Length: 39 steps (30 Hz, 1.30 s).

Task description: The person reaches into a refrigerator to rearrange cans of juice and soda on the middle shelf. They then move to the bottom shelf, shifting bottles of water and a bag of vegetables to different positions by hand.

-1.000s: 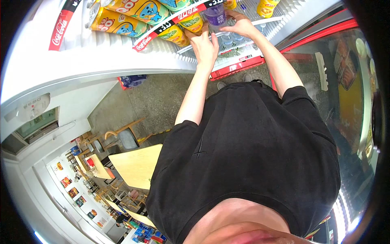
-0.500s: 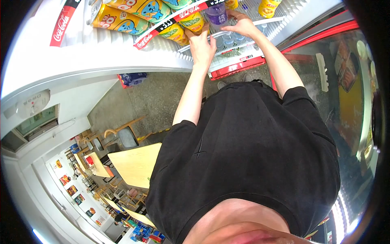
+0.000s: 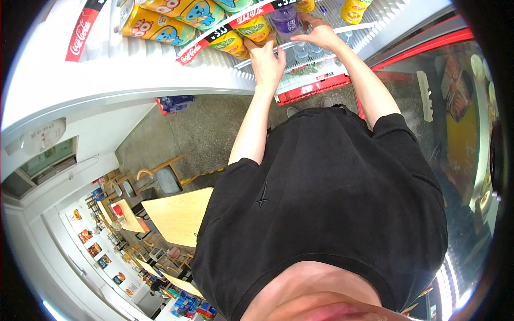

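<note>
At the top of the head view both my hands reach into a refrigerated shelf. My left hand (image 3: 266, 61) is at the lower ends of the yellow-green bottles (image 3: 254, 29), fingers touching them and thumb held apart. My right hand (image 3: 319, 33) curves against the right side of a purple bottle (image 3: 285, 20), thumb near its lower end; its farther fingertips are partly hidden. A red shelf price strip (image 3: 249, 16) crosses in front of the bottles. Clear bottles (image 3: 301, 51) stand on a level below.
Large yellow bottles (image 3: 155, 29) lie left on the shelf, and another yellow bottle (image 3: 353, 9) stands right. The open glass door (image 3: 412, 96) with its red frame is at my right. Behind me are a wooden table (image 3: 179, 216) and a chair (image 3: 167, 180).
Almost nothing differs. My hands keep their places at the bottles, and the view shifts only very slightly.
</note>
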### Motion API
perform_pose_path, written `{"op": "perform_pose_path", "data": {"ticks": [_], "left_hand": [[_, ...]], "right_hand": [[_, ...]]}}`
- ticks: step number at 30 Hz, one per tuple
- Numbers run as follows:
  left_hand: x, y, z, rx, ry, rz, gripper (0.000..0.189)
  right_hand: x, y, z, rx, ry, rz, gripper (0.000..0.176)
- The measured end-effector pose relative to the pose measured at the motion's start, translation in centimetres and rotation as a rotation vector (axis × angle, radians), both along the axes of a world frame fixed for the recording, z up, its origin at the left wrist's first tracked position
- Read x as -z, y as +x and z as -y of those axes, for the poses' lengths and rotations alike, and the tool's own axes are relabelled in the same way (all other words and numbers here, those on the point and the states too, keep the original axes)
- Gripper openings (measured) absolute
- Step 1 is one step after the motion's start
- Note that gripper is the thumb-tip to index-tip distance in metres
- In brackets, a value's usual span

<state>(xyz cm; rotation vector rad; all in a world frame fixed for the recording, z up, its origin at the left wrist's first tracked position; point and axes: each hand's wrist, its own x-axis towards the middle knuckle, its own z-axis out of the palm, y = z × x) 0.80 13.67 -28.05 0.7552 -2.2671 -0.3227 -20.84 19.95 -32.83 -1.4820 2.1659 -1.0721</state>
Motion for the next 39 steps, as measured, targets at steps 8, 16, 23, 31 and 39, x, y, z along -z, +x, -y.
{"op": "perform_pose_path", "data": {"ticks": [8,16,23,31,39], "left_hand": [[0.2,0.1,-0.1,-0.01,0.024,0.024,0.053],[1.3,0.6,0.2,0.011,0.043,0.062,0.057],[3.2,3.6,-2.4,0.016,0.174,0.032,0.061],[4.5,6.0,-2.0,0.007,0.0,0.175,0.065],[4.5,5.2,-1.9,-0.046,0.034,0.216,0.069]], "right_hand": [[0.1,0.0,0.0,-0.022,-0.083,0.005,0.087],[-0.8,0.4,-0.2,-0.03,-0.073,0.003,0.086],[-0.3,0.3,-0.1,-0.017,-0.116,0.018,0.09],[0.0,0.2,0.0,-0.004,-0.098,-0.021,0.082],[2.2,-1.4,-0.3,-0.092,-0.111,0.017,0.07]]}}
